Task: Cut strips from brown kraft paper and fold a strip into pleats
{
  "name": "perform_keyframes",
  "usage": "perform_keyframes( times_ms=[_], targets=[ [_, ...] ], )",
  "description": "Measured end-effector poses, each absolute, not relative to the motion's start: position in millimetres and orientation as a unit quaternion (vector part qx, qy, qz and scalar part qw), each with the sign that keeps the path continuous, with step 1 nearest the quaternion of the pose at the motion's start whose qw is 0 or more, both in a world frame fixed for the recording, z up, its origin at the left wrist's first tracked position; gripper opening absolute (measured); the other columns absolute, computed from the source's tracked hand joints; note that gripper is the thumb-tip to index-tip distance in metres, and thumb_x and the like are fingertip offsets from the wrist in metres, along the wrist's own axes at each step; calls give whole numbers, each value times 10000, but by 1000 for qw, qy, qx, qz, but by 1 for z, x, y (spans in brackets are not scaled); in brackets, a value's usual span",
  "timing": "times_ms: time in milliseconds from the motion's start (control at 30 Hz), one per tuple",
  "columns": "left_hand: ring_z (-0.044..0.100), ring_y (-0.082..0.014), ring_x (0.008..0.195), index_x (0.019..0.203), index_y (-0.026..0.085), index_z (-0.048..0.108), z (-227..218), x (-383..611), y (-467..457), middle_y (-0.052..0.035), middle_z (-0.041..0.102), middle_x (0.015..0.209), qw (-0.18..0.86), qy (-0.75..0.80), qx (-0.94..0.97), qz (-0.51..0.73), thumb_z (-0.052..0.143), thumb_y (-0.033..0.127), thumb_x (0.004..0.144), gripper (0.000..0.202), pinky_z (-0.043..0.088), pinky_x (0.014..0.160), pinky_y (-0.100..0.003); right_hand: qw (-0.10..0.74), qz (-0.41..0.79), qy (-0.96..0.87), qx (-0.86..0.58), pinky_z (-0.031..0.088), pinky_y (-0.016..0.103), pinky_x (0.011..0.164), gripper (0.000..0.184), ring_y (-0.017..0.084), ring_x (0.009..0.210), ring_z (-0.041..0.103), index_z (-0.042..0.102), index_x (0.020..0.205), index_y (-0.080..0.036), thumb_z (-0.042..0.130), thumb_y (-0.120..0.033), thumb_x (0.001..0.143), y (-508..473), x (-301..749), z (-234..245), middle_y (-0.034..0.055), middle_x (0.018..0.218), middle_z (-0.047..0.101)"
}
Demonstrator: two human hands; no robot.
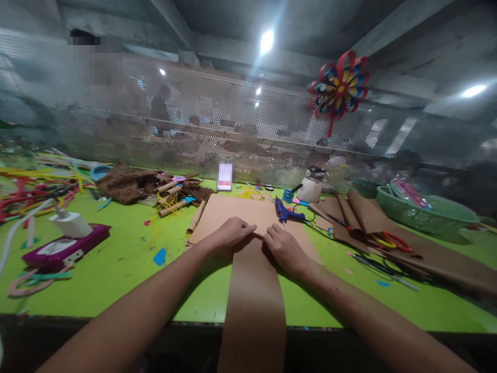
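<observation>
A long brown paper strip (256,300) runs from the middle of the green table toward me and hangs over the front edge. My left hand (233,231) is closed on the left side of its far end, thumb and fingers pressed on the folded edge. On the right side of that same end, my right hand (285,248) pinches the paper with curled fingers. Under and beyond both hands lies a stack of flat tan sheets (225,210). A blue glue gun (288,212) rests just beyond my right hand, its nozzle pointing toward me.
A purple power strip (70,246) with a white plug stands at left, near tangled coloured strips (39,191). Brown paper (388,243), red-and-yellow-handled scissors (396,242) and a green basket (423,207) are at right. A lit phone (224,176) stands at the back by a white jug (311,185).
</observation>
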State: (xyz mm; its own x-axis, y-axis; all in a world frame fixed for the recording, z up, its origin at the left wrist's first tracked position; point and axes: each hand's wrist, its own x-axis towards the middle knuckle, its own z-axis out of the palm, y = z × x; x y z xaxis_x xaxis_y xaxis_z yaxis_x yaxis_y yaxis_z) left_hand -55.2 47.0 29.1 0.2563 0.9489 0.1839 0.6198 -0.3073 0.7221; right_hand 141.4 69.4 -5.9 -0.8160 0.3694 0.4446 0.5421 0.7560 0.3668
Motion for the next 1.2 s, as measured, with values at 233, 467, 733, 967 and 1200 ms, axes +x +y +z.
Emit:
perform_keyframes(
  times_ms=[233, 467, 733, 967, 1200],
  targets=[
    [241, -64, 418, 570, 157, 484, 23, -58, 47, 66, 314, 458, 489, 509, 634, 317, 637, 452, 668, 346, 153, 429, -241, 281, -167, -908, -261, 367, 321, 660, 182, 197, 751, 424, 571, 712, -133, 457, -97, 850, 65, 140, -7, 81, 744, 521],
    [295, -61, 415, 715, 124, 593, 29, -59, 40, 48, 408, 488, 501, 512, 624, 311, 644, 404, 678, 287, 184, 431, -235, 406, 295, -800, -329, 464, 267, 582, 279, 138, 681, 540, 584, 1046, -165, 541, -252, 784, 79, 147, -4, 53, 840, 601],
    [379, -83, 499, 702, 117, 616, 26, -51, 43, 26, 485, 550, 390, 491, 712, 315, 590, 363, 713, 248, 298, 496, -221, 374, 530, -665, -371, 239, 177, 298, 315, 55, 304, 353, 578, 667, -146, 684, -442, 681, 74, 139, -10, -51, 400, 459],
    [390, -89, 528, 709, 107, 631, 32, -52, 40, 1, 509, 587, 366, 472, 748, 288, 532, 432, 768, 344, 300, 496, -211, 411, 532, -661, -333, 206, 179, 289, 298, 50, 280, 321, 586, 663, -147, 717, -414, 652, 73, 139, -10, -68, 359, 443],
    [338, -84, 508, 626, 104, 602, 33, -48, 38, 29, 423, 526, 322, 478, 759, 303, 510, 452, 772, 388, 250, 465, -206, 449, 550, -631, -314, 198, 175, 297, 299, 51, 280, 324, 569, 639, -150, 743, -393, 627, 71, 136, -9, -74, 344, 425]
  ],
)
